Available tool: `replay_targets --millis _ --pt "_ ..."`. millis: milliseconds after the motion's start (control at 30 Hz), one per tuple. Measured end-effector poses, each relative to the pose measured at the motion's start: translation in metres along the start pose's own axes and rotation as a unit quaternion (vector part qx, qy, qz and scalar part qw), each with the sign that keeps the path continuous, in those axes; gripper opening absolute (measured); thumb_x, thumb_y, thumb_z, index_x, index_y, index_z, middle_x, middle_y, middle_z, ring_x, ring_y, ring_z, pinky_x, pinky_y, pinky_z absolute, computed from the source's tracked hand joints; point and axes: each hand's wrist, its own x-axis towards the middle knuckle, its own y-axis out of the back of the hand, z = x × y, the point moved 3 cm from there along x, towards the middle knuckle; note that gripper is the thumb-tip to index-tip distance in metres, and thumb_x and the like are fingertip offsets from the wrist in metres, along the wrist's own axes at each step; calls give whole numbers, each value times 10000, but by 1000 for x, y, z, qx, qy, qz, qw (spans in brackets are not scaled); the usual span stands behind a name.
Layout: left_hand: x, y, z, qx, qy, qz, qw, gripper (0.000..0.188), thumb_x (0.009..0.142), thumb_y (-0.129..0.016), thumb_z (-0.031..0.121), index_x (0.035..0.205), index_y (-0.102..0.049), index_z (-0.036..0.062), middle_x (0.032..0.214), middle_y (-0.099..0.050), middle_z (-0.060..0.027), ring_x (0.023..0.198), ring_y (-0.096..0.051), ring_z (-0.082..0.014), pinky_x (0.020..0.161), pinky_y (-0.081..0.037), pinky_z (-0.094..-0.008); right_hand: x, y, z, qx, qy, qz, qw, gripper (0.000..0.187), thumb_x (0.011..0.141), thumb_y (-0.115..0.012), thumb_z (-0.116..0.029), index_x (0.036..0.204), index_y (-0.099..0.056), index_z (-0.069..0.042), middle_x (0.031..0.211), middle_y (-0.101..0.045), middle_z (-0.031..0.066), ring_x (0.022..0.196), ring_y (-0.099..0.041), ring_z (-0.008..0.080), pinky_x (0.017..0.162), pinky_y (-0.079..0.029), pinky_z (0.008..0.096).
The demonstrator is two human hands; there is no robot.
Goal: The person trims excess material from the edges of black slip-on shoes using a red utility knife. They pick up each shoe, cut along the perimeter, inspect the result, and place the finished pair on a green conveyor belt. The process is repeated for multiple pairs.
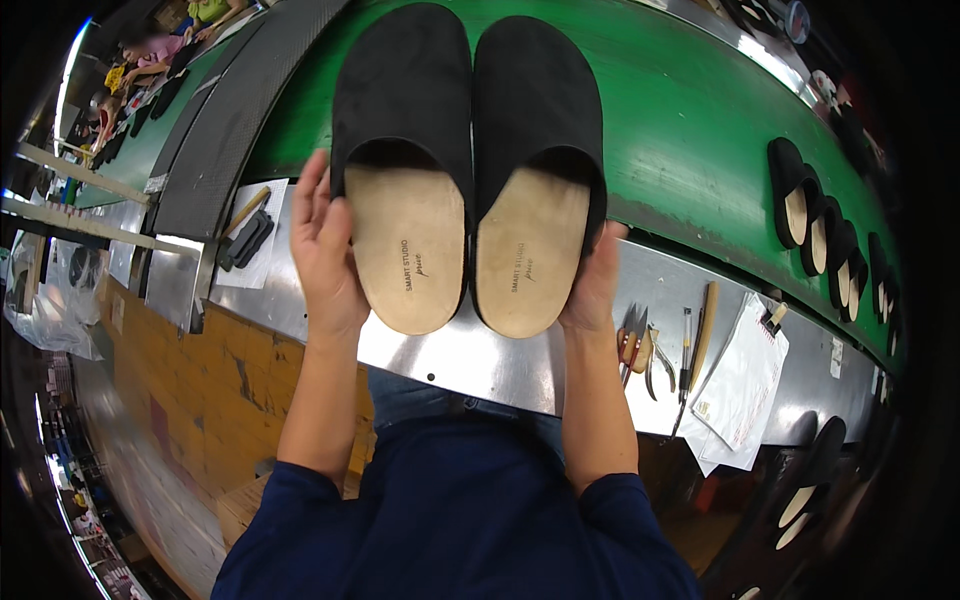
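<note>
Two black closed-toe clogs with tan insoles are held up side by side, toes pointing away from me. My left hand (328, 250) grips the outer side of the left clog (402, 90), its thumb near the clog's opening. On the other side, my right hand (597, 282) holds the right clog (540, 90) by its outer edge near the heel; most of its fingers are hidden behind the clog. The inner edges of the pair touch or nearly touch. Below them is the metal ledge (470, 365) of the bench.
A green conveyor belt (690, 130) runs behind, carrying more black clogs (790, 195) at right. Pliers (660, 360), a pen (686, 345), a wooden-handled tool (704, 335) and clipped papers (740, 380) lie on the ledge at right. A black brush-like block (250, 240) rests at left. People work far left.
</note>
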Motion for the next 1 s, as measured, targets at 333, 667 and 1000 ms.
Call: replay_targets --millis 333,667,1000 --pt "4 28 -35 50 78 0 996 460 1087 -362 264 1497 -328 58 1432 -493 -142 1272 -534 -223 1072 -439 -353 16 17 4 -269 -18 30 962 519 1076 -401 -366 1410 -455 28 1379 -542 87 1256 -489 152 1088 -342 283" --pt "-1 37 -5 -59 76 -18 995 453 1077 -382 263 1481 -324 67 1382 -539 -149 1206 -574 -185 1030 -468 -316 3 26 22 -101 -104 87 986 545 1065 -375 -426 1420 -459 -20 1365 -567 120 1216 -574 233 1056 -443 368" --pt "-54 64 -65 -228 388 43 892 670 1045 -315 523 1498 -324 29 1461 -472 -149 1351 -457 -303 1152 -353 -442 -13 16 76 -254 -296 49 919 549 1080 -309 -431 1394 -500 -22 1375 -571 115 1263 -531 233 1074 -422 390"
